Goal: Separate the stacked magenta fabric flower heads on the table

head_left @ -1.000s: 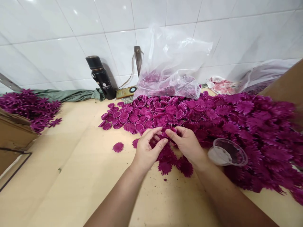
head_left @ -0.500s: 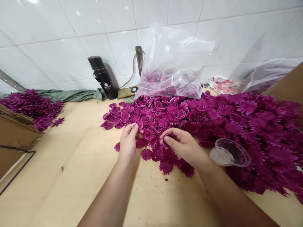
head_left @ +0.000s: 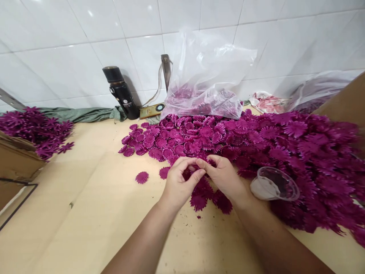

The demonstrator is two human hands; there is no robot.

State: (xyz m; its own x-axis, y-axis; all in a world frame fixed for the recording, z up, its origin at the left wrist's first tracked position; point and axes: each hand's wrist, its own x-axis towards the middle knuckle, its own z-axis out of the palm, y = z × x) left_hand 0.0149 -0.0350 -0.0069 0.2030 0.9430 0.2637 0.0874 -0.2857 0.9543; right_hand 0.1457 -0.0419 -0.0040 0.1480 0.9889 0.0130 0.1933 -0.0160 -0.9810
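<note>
My left hand (head_left: 179, 183) and my right hand (head_left: 225, 177) meet in front of a heap of purple artificial flower pieces (head_left: 196, 131). Between the fingertips is a purple flower piece (head_left: 202, 156), mostly covered by them. The right thumb and fingers pinch it. My left fingers curl round its near side, the thumb touching close to the right thumb. Single flower pieces lie flat just left of the hands, such as one round flower piece (head_left: 142, 177), and several more lie beneath them.
A clear plastic cup (head_left: 264, 189) with white contents leans tilted beside my right wrist. Behind the heap stand a plastic bag (head_left: 211, 68) of flowers, a phone (head_left: 148, 111) and a black bottle (head_left: 125, 99). Cardboard (head_left: 19, 163) and narrow-petalled flowers (head_left: 42, 129) are at left.
My left hand moved left to the edge of the heap with a small purple piece at its fingertips, then returned to the right hand. The right hand stayed nearly in place, gripping a flower piece.
</note>
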